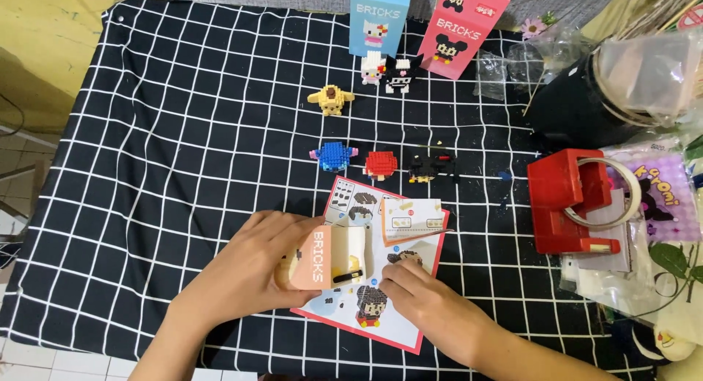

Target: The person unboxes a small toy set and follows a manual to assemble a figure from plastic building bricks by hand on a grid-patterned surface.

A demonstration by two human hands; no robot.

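Under both hands, an instruction sheet (381,308) lies flat; the left hand (249,271) grips a peach carton (326,256), open end facing the right hand (425,297), whose fingers (392,275) pinch narrowly beside it.

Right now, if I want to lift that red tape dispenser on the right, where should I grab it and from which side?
Probably grip the red tape dispenser across its blocky body, coming from above. Its left part is bare and flat-sided, while the tape roll fills the right end, and bags crowd that side. The right hand is nearest, with its fingers on the instruction sheet.
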